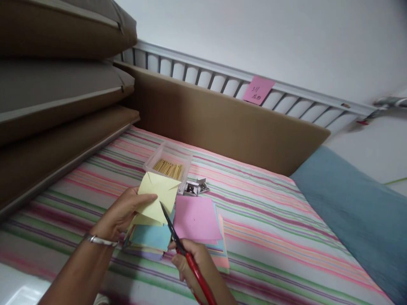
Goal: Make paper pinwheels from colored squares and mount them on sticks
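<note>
My left hand (127, 207) pinches a pale yellow paper square (165, 188) at its left side, thumb on top. Slits run inward from the square's upper corners. My right hand (199, 258) is closed round the red handles of a pair of scissors (174, 233). The dark blade tips meet the yellow paper near its middle; whether the blades are apart is hard to tell. Below the square lies a pile of coloured paper (152, 237), blue on top. Beside it is another pile topped by pink paper sheets (197, 218).
Behind the paper stands a clear plastic box (187, 159) with many thin wooden sticks (167, 168). A small opened box (199, 186) with shiny bits is beside it. Striped cloth (260, 237) covers the surface. A brown board (222, 118) rises behind; brown padded stacks (63, 89) stand left.
</note>
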A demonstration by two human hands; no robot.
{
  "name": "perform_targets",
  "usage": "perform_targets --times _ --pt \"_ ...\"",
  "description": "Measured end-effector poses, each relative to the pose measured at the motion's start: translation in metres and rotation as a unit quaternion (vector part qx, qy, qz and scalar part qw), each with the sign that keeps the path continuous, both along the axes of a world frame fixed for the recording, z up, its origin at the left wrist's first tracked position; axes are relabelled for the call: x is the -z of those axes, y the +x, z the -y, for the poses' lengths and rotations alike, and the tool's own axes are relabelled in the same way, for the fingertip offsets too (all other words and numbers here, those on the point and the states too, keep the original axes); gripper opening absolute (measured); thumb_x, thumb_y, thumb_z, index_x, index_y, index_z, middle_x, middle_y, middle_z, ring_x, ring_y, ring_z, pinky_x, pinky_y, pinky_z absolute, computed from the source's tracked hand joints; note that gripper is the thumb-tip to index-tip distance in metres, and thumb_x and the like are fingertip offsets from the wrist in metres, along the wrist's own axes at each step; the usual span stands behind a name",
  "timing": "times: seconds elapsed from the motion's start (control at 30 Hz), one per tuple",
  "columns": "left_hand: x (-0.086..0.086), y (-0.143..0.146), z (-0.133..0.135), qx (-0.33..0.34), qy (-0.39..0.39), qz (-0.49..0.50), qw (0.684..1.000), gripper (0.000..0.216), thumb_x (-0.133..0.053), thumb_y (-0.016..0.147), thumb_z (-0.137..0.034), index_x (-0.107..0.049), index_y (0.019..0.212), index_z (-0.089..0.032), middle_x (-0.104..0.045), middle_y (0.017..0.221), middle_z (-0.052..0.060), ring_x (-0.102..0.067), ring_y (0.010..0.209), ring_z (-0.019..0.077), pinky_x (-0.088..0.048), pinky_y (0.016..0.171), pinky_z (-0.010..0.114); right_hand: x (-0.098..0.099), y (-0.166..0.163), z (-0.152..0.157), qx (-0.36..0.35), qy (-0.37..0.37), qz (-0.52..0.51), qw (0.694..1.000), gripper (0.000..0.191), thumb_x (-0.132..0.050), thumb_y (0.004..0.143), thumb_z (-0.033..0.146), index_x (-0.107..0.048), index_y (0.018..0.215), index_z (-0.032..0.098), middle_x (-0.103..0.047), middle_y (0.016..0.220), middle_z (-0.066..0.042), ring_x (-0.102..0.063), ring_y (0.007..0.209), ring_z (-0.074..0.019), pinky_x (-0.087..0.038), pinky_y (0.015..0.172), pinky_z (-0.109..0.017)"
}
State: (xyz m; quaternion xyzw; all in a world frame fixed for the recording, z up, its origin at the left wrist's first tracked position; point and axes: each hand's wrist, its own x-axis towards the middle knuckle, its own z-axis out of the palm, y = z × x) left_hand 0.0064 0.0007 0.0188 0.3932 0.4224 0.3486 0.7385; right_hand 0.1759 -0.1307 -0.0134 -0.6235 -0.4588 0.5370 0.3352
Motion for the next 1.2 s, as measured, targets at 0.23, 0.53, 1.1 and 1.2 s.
perform_targets --times 0.23,0.53,1.1,1.2 --pt "-0.006 -0.001 0.003 -0.008 0.0 -0.009 1.0 0.032 -0.076 0.055 -0.025 -0.071 0.082 -0.009 -0.073 0.072 0.01 -0.065 0.058 0.0221 -0.047 0.052 0.027 -0.002 -0.004 0.002 0.004 -0.019 0.026 0.999 0.031 -0.061 0.075 0.04 -0.065 0.094 0.015 -0.043 0.05 0.006 -0.037 0.038 -0.0054 -0.025 0.035 -0.016" --pt "0.002 -0.015 -0.006 -0.028 0.028 -0.026 0.999 0.023 -0.074 0.06 -0.023 -0.072 0.08 -0.011 -0.073 0.069 0.009 -0.067 0.061 0.0211 -0.049 0.055 0.025 -0.011 0.024 0.0 0.034 0.075 0.136 0.987 0.024 -0.062 0.072 0.028 -0.066 0.093 0.017 -0.041 0.054 0.006 -0.039 0.049 -0.0089 -0.036 0.049 -0.021" --pt "0.01 0.059 0.036 0.198 -0.004 0.045 0.979 0.025 -0.068 0.071 -0.031 -0.073 0.086 -0.012 -0.073 0.08 0.012 -0.066 0.068 0.0201 -0.048 0.061 0.025 -0.006 0.046 -0.006 0.202 0.201 -0.091 0.954 0.035 -0.059 0.072 0.03 -0.048 0.104 0.019 -0.056 0.076 0.0 -0.049 0.054 -0.0104 -0.038 0.045 -0.019" --pt "0.016 0.076 0.048 0.143 -0.039 0.117 0.982 0.029 -0.068 0.073 -0.031 -0.07 0.097 -0.015 -0.073 0.095 0.012 -0.066 0.082 0.0227 -0.05 0.073 0.029 -0.004 0.045 -0.007 0.264 0.228 -0.115 0.93 0.036 -0.057 0.076 0.033 -0.045 0.107 0.02 -0.056 0.076 0.0 -0.049 0.053 -0.0109 -0.039 0.043 -0.019"
